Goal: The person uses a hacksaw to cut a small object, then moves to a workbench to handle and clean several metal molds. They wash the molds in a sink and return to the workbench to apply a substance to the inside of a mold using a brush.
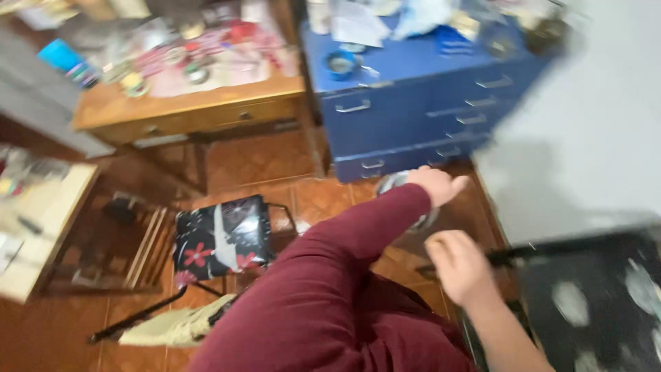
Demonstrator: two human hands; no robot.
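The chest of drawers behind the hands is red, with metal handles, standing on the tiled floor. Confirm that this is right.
Not right: the chest of drawers is blue, not red. The head view shows it with metal handles, standing on the tiled floor beyond the left hand and right hand.

We see a red tiled floor (261,162) | it carries a wooden worktop (186,103), blue drawer chest (413,110), flower-patterned stool (220,238) | worktop cluttered, blurred.
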